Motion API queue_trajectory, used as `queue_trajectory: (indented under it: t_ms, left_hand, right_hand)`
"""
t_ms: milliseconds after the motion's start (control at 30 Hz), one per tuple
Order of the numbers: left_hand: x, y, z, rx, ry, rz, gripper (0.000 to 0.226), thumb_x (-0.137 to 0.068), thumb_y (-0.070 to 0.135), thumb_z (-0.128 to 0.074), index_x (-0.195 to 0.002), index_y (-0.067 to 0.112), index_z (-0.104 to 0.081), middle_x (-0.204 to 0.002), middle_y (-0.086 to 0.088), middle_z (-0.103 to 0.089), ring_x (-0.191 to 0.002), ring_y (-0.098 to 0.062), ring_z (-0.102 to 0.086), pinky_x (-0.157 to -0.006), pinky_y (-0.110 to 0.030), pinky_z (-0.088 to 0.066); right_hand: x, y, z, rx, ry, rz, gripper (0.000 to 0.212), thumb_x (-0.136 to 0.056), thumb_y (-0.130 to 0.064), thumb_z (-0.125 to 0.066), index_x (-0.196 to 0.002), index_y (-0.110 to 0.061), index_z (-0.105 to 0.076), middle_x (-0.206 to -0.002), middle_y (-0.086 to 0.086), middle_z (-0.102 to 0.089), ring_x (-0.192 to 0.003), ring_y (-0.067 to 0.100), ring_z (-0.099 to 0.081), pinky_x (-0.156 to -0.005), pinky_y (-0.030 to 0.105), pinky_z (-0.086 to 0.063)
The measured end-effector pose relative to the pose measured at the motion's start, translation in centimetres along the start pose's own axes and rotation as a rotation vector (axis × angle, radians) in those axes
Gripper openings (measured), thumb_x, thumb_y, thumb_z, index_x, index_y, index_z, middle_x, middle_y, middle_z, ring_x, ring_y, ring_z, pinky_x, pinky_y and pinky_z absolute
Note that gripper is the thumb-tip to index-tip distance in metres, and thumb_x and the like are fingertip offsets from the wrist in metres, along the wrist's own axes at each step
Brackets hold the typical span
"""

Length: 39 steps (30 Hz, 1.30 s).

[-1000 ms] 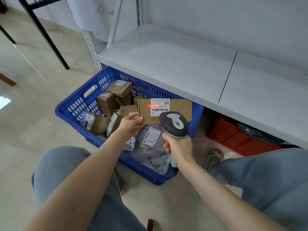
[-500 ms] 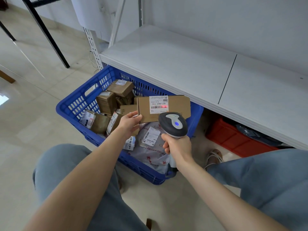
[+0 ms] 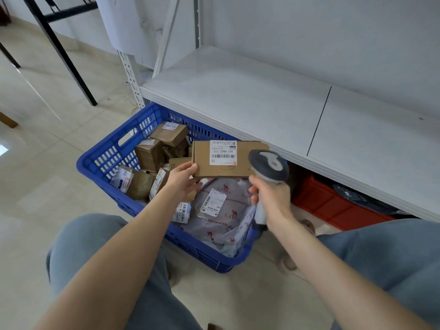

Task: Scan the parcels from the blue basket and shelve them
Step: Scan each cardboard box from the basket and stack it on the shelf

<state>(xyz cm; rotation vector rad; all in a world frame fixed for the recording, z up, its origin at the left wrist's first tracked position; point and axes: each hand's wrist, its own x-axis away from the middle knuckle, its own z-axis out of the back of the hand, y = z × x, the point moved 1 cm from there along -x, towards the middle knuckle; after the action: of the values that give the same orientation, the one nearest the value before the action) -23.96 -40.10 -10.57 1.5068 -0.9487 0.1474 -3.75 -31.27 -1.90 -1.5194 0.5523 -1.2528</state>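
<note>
Head view: left hand (image 3: 183, 183) pinches the flat parcel (image 3: 245, 163) by its corner, thumb on top, over the blue basket (image 3: 100, 160) — right hand (image 3: 272, 197) fingers curl round the scanner (image 3: 269, 164). I'd keep the label (image 3: 222, 152) flat towards the scanner head, held steady.

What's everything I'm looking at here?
shelf: one, white, against the wall.
basket: one, blue, on the floor, partly under the shelf.
flat parcel: one, brown with white label, held above the basket.
scanner: one, grey, right of the flat parcel.
boxed parcels: at least five, brown, in the basket's left part.
mailer bag: one, grey, in the basket's right part.
bin: one, red, under the shelf.
left hand: one, grips the flat parcel's corner.
right hand: one, grips the scanner's handle.
</note>
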Motion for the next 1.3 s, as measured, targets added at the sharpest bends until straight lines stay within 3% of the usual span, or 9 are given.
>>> queue_trajectory:
  t_ms: [367,633,800,933,1000,1100,1167,1233,1300]
  left_hand:
    - [3.3,12.0,-5.7,-0.231,-0.189,-0.168,0.023,-0.098,0.015,-0.051,-0.119,0.006,-0.057,-0.102,-0.011,-0.058,-0.093,-0.024,-0.061,-0.06,-0.039,-0.06]
    - [8.0,15.8,-11.1,-0.476,-0.27,-0.286,0.026,-0.098,0.021,-0.052,-0.121,0.011,-0.059,-0.093,-0.005,-0.063,-0.086,-0.021,-0.066,-0.066,-0.034,-0.059]
    - [11.8,17.6,-14.6,-0.318,-0.305,-0.321,0.031,-0.098,0.012,-0.051,-0.124,-0.005,-0.052,-0.1,-0.013,-0.063,-0.087,-0.023,-0.065,-0.077,-0.036,-0.057]
    - [16.1,18.5,-16.6,-0.428,-0.399,-0.273,0.053,-0.095,0.02,-0.058,-0.139,0.0,-0.038,-0.129,-0.018,-0.054,-0.101,-0.031,-0.064,-0.08,-0.044,-0.058]
    - [18.2,18.6,-17.5,-0.644,-0.339,-0.486,0.071,-0.091,0.029,-0.063,-0.149,0.011,-0.026,-0.14,-0.011,-0.045,-0.115,-0.028,-0.057,-0.088,-0.042,-0.053]
    - [22.6,18.6,-19.0,-1.003,-0.219,-1.138,0.073,-0.081,0.044,-0.07,-0.144,0.023,-0.038,-0.14,0.002,-0.044,-0.122,-0.015,-0.048,-0.102,-0.037,-0.042]
    - [25.3,18.0,-20.1,-1.347,-0.228,-1.394,0.081,-0.075,0.057,-0.07,-0.144,0.028,-0.04,-0.144,0.009,-0.041,-0.127,-0.012,-0.043,-0.105,-0.034,-0.039]
    - [27.0,17.3,-21.3,-1.697,-0.109,-1.643,0.08,-0.077,0.06,-0.065,-0.144,0.026,-0.039,-0.145,0.008,-0.042,-0.127,-0.015,-0.044,-0.1,-0.034,-0.042]
    - [28.3,16.9,-22.4,-1.65,0.009,-1.983,0.054,-0.085,0.044,-0.061,-0.132,0.017,-0.057,-0.131,0.001,-0.059,-0.111,-0.023,-0.06,-0.08,-0.038,-0.056]
  right_hand:
    - [-4.0,-9.1,8.9,-0.132,-0.003,0.107,0.023,-0.081,-0.015,-0.075,-0.102,-0.013,-0.066,-0.093,0.004,-0.07,-0.085,0.02,-0.068,-0.058,0.025,-0.05]
    - [-1.4,-11.1,10.7,-0.163,-0.266,0.082,0.01,-0.077,-0.012,-0.077,-0.084,-0.011,-0.07,-0.072,0.006,-0.071,-0.059,0.019,-0.063,-0.056,0.029,-0.049]
    - [0.4,-13.0,11.6,-0.237,-0.202,0.128,0.014,-0.075,0.0,-0.076,-0.078,-0.011,-0.066,-0.062,0.004,-0.068,-0.05,0.014,-0.061,-0.046,0.023,-0.045]
    - [1.9,-15.4,12.7,-0.335,-0.13,0.205,0.015,-0.075,-0.004,-0.077,-0.079,-0.01,-0.064,-0.057,0.001,-0.066,-0.051,0.014,-0.057,-0.049,0.023,-0.045]
    - [2.7,-17.0,13.4,-0.37,-0.116,0.254,0.015,-0.076,-0.004,-0.076,-0.077,-0.01,-0.063,-0.056,0.0,-0.064,-0.05,0.015,-0.054,-0.049,0.023,-0.044]
    - [4.0,-19.3,14.4,-0.404,-0.088,0.308,0.016,-0.077,-0.006,-0.076,-0.075,-0.011,-0.062,-0.059,0.001,-0.063,-0.046,0.013,-0.053,-0.047,0.023,-0.043]
    - [4.7,-20.6,15.1,-0.44,-0.085,0.33,0.015,-0.077,-0.005,-0.076,-0.075,-0.011,-0.062,-0.059,0.001,-0.063,-0.047,0.013,-0.054,-0.047,0.023,-0.043]
    - [5.5,-21.7,15.5,-0.482,-0.104,0.348,0.014,-0.078,-0.005,-0.075,-0.074,-0.011,-0.062,-0.053,-0.001,-0.061,-0.043,0.012,-0.054,-0.044,0.021,-0.042]
    - [6.3,-22.7,16.0,-0.557,-0.118,0.356,0.013,-0.079,-0.004,-0.074,-0.076,-0.01,-0.062,-0.05,-0.002,-0.061,-0.04,0.01,-0.055,-0.041,0.018,-0.042]
